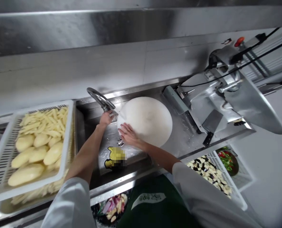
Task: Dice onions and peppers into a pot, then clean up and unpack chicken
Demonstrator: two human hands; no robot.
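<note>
The steel surface [176,136] carries a slicer [226,87] at far right and adjoins the sink [112,185]. A white basket [66,142] at left contains potatoes in two states: strips [44,122], already cut, and peeled potatoes [28,174], still whole. The round white board [147,120] lies flat, partly over the sink; a thin water stream appears to reach its left edge, so rinsing is judged under way, its extent unclear. The curved faucet [98,95] stands at the sink's far side. Two cleavers [176,99] [213,122] lie right of the board. The right hand [128,134] rests on the board, fingers open and spread. The left hand [106,118] is at the faucet's base; whether its fingers grip cannot be determined.
</note>
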